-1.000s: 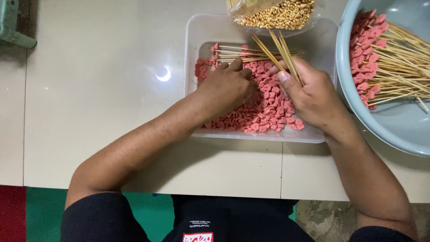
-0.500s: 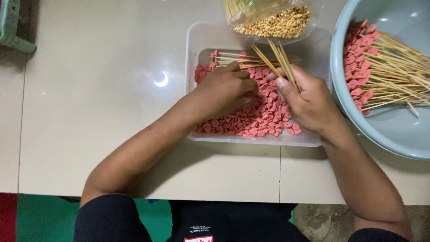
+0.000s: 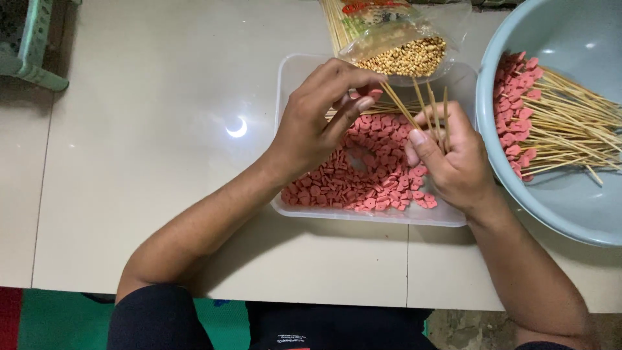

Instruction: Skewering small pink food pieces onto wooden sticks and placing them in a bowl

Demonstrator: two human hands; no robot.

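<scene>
Head view: left hand [image 3: 317,126] now lifted off pink pieces [image 3: 363,181], fingers pinching one; right hand [image 3: 453,155] gripping bamboo skewers [image 3: 424,107], ready for threading.

Lighting is moderate and even, from overhead: a small crescent glare spot sits on the glossy beige tiled tabletop [image 3: 236,127], and soft shadows fall beneath both forearms toward the near edge. Focus is acceptably sharp at centre. The pale blue plastic basin [image 3: 570,207] shows faint sheen.
</scene>
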